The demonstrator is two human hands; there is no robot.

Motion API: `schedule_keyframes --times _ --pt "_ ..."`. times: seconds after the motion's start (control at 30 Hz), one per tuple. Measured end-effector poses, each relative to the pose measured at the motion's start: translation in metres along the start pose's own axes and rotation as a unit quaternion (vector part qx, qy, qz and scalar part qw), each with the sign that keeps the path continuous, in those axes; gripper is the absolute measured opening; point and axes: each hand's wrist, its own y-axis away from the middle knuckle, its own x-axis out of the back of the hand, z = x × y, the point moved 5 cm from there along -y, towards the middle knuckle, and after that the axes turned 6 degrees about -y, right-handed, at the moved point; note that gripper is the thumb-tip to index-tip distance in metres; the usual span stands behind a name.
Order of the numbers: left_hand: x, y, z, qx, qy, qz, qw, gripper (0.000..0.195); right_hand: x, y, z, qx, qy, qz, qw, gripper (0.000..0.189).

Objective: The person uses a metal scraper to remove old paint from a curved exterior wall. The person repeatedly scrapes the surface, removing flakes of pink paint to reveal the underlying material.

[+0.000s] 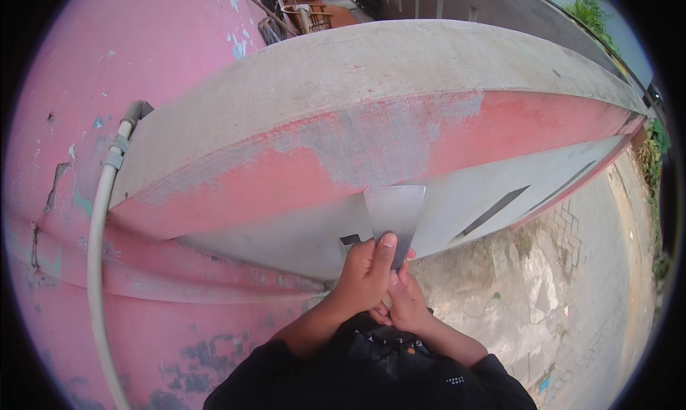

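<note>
Both hands are together in front of my body on one wide-bladed scraper (395,210). My left hand (362,276) grips it near the base of the blade, with its thumb pressed flat on the metal. Just below, my right hand (410,305) closes around the handle, which the fingers hide. The blade points away from me, its straight edge overlapping the lower border of a pink painted band (498,129) on a low wall. Whether the blade touches the paint I cannot tell. Above it, a large grey patch (383,137) shows where the pink coat is gone.
A bare concrete ledge (418,54) tops the wall. Below the band is a pale panel (300,233) with dark slots. On the left, a plastic pipe (96,238) runs along a peeling pink wall (161,35). Cracked paving (498,297) lies below right; a wooden chair (316,19) stands beyond.
</note>
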Motion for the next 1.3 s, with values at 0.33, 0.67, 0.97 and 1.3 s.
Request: schedule_keyframes --times 0.33,0.67,0.97,1.3 --pt "0.015 0.024 0.007 0.003 0.017 -0.052 0.999 0.052 0.002 0.010 -0.028 0.051 0.339 -0.037 0.939 0.044" --pt "-0.023 0.055 -0.004 -0.002 0.097 0.018 0.995 0.042 -0.017 0.001 -0.086 0.178 0.219 0.068 0.957 0.041" --pt "-0.020 0.017 0.007 -0.007 0.054 0.108 0.993 0.033 -0.004 -0.053 -0.080 0.141 0.185 0.069 0.970 0.042" --pt "-0.015 0.006 0.000 0.014 0.055 0.128 0.990 0.032 0.002 -0.068 -0.082 0.138 0.174 0.044 0.974 0.040"
